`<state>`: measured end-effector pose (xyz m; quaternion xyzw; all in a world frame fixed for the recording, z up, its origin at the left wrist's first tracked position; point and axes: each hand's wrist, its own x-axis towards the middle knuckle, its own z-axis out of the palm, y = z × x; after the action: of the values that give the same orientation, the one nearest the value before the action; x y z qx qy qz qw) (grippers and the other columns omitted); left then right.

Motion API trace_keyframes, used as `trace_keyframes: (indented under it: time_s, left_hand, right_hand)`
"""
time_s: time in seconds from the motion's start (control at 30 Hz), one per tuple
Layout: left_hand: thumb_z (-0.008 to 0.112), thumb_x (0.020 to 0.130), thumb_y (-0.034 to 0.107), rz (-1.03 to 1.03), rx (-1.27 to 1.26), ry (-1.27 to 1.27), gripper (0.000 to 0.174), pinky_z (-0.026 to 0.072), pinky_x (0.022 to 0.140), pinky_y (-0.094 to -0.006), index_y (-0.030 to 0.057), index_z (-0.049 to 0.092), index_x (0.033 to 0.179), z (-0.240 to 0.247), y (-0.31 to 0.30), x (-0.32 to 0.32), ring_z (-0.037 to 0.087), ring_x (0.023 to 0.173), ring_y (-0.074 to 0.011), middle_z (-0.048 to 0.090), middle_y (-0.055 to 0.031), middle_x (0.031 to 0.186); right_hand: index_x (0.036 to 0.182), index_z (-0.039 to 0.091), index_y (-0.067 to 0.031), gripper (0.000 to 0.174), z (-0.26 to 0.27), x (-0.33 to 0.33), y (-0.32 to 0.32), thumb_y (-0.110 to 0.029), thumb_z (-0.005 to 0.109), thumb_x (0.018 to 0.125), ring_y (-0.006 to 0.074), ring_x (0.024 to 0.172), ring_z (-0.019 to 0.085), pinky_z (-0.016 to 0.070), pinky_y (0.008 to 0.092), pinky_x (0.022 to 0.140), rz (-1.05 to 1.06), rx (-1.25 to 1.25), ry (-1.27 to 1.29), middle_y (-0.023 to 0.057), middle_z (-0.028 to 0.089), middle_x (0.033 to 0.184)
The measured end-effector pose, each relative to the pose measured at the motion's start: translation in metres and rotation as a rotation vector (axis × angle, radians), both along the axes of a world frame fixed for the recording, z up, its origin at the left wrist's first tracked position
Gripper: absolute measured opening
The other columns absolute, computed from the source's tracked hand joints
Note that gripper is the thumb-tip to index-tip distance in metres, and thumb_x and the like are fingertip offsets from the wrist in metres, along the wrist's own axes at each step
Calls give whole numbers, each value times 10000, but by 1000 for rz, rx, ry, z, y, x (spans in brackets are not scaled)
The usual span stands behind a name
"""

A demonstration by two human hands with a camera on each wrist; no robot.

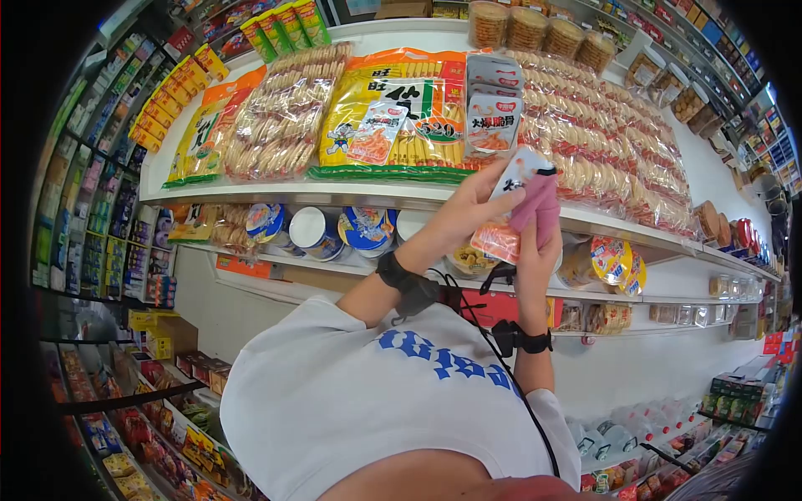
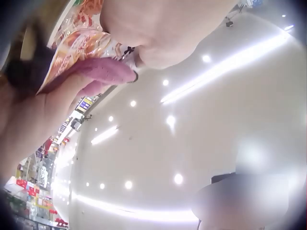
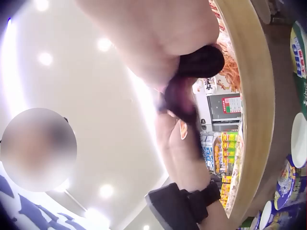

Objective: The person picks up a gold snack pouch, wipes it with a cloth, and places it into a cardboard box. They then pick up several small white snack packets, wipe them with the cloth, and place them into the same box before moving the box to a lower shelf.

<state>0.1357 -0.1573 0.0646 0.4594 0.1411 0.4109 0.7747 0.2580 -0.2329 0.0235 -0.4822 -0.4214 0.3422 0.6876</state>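
Note:
In the head view my left hand [image 1: 478, 203] grips a white and red snack packet [image 1: 499, 240] by its side, over the front edge of the shelf. My right hand [image 1: 539, 252] holds a folded pink cloth [image 1: 541, 204] with a dark edge against the packet's face. In the left wrist view the pink cloth [image 2: 103, 71] lies over the packet [image 2: 76, 45], between both hands. The cloth [image 3: 201, 62] looks dark in the right wrist view, under my right hand [image 3: 158, 28]. A matching packet [image 1: 378, 134] lies on a yellow bag of rice crackers [image 1: 430, 83].
More matching packets [image 1: 493, 121] stand stacked beside the yellow bag. Clear bags of round crackers [image 1: 597, 125] fill the shelf's right side. Instant noodle tubs [image 1: 368, 225] stand on the lower shelf [image 1: 334, 269]. Yellow-green cans [image 1: 288, 29] line the back. A black cable [image 1: 501, 359] hangs before my shirt.

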Motion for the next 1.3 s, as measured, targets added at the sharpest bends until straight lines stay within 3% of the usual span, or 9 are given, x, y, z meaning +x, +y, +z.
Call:
trace_keyframes:
  time_s: [0.23, 0.5, 0.63, 0.77, 0.93, 1.0, 1.1, 1.2, 1.3]
  left_hand:
    - [581, 991, 103, 64, -66, -102, 596, 470, 993, -279, 19, 316, 1518, -8, -1, -2, 580, 1168, -115, 565, -77, 1342]
    - [508, 1035, 171, -51, 72, 36, 584, 380, 1079, -293, 26, 264, 1546, -25, -15, 8, 440, 1323, -132, 423, -83, 1498]
    - [467, 1054, 355, -111, -22, 61, 591, 400, 1070, -297, 58, 303, 1537, -25, -22, 13, 473, 1303, -146, 457, -68, 1468]
    - [417, 1045, 493, -174, -379, -209, 625, 437, 1051, -320, 64, 368, 1498, -8, -13, 12, 518, 1284, -197, 505, -82, 1425]
    - [486, 1042, 386, 482, 89, -293, 482, 526, 946, -388, 78, 452, 1412, 2, 14, 6, 605, 1172, -194, 608, -94, 1285]
    - [501, 1041, 341, 285, -204, -252, 466, 528, 939, -389, 62, 450, 1410, 21, 15, -1, 608, 1164, -187, 617, -94, 1256]
    - [494, 1050, 286, 261, -128, -185, 417, 492, 946, -337, 36, 482, 1384, 20, 10, 0, 607, 1150, -168, 622, -88, 1250]
    - [492, 1049, 228, 423, 280, 161, 374, 436, 982, -295, 6, 519, 1348, 8, 4, 10, 585, 1195, -198, 621, -117, 1263]
    - [539, 1019, 162, 509, 469, 312, 424, 400, 1046, -331, -8, 452, 1398, 2, 5, 15, 530, 1261, -234, 559, -161, 1345]
  right_hand:
    - [1346, 463, 53, 414, 0, 7, 4, -225, 528, 1045, 150, 1079, 582, 454, 301, 945, -449, 95, 66, 132, 617, 1207]
    - [1500, 305, 46, 550, 16, -9, 9, -63, 443, 978, 307, 1427, 330, 241, 387, 1171, -137, 236, -471, 212, 240, 1590]
    - [1454, 368, 66, 489, 28, 11, 17, -64, 431, 987, 390, 1446, 308, 227, 406, 1180, -149, 72, -272, 262, 313, 1553]
    - [1374, 507, 25, 510, 51, 5, 12, -70, 581, 878, 396, 1422, 353, 241, 505, 1176, -284, 199, -1109, 181, 440, 1505]
    - [1351, 532, 3, 532, 33, -15, 0, -80, 617, 832, 396, 1376, 420, 284, 519, 1155, 50, 317, -966, 152, 480, 1477]
    - [1346, 520, 27, 496, 28, -6, 0, -124, 624, 885, 368, 1348, 464, 327, 490, 1138, 81, 332, -901, 155, 514, 1443]
    - [1344, 494, 41, 394, -11, 19, 12, -94, 561, 981, 238, 1229, 551, 401, 400, 1070, -224, 38, -106, 133, 591, 1310]
    - [1312, 521, 39, 337, 3, 15, 3, -131, 542, 1022, 128, 1105, 564, 462, 308, 957, 185, 159, 714, 90, 602, 1245]
    - [1303, 528, 39, 339, 10, -7, -4, -129, 565, 1011, 105, 1070, 574, 464, 241, 899, -102, 82, -83, 89, 625, 1216]
